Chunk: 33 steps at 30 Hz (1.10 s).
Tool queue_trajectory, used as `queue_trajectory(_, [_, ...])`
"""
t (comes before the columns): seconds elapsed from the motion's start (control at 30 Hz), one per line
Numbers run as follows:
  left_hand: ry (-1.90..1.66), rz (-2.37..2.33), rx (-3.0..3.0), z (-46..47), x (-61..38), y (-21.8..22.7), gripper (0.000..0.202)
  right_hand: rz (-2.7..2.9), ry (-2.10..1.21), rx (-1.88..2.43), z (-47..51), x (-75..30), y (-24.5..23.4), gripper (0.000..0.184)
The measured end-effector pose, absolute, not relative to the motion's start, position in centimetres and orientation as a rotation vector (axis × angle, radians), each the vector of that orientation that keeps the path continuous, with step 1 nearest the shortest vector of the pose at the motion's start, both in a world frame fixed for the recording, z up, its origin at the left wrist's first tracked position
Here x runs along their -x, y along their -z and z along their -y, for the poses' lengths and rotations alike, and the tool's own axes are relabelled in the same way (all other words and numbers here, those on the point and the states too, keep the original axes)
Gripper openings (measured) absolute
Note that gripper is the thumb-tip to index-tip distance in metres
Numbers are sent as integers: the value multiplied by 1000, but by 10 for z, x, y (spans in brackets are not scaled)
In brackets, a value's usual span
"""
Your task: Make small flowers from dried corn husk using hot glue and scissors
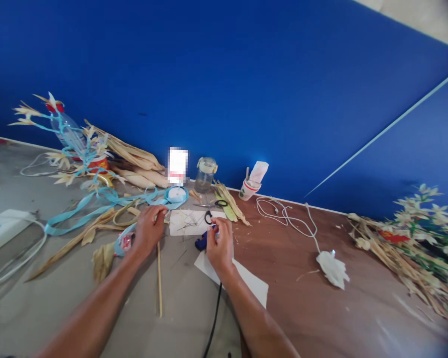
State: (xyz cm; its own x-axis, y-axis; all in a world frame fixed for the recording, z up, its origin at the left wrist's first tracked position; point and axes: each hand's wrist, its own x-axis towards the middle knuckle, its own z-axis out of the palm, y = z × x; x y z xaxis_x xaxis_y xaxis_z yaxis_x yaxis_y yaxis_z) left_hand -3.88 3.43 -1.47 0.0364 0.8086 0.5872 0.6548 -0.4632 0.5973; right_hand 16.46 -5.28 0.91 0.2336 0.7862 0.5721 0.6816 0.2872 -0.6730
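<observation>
My left hand [148, 231] is at the left end of a white paper [177, 226] strewn with thin dark strands. Its thumb and fingertips are pinched together; what they hold, if anything, is too small to name. A thin tan stick [159, 288] lies just below that hand. Over the paper's right end, my right hand [220, 243] has its fingers curled together, their contents unclear. Partly behind it is a blue tool [201, 242] with a black cable [216, 308]. A black loop [208, 217] shows close to its fingertips. Scissors [220, 203] with dark handles lie beyond the paper.
Blue ribbon [82, 209] trails left from its spool [177, 194]. Dried husks [134, 154], a bottle [69, 132], a lidded jar [205, 174] and a paper cup [249, 190] stand or lie along the blue wall. Right are a white cable [283, 214] and husk flowers [421, 214].
</observation>
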Motion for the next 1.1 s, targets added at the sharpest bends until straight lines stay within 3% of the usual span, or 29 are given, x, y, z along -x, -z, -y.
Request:
queue_trajectory(0.7, [-1535,-1700,-1959,-33,46,13,26,2297,-138,1721,-17,-82,-15,21])
queue_trajectory(0.97, [-1636,-1506,-2031,-32,38,12,19,2137,-118,1746,-26,-112,-23,22])
queue_trajectory(1.1, [-1561,-1432,-2058,-28,32,11,15,1920,-166,2055,-33,-168,-33,21])
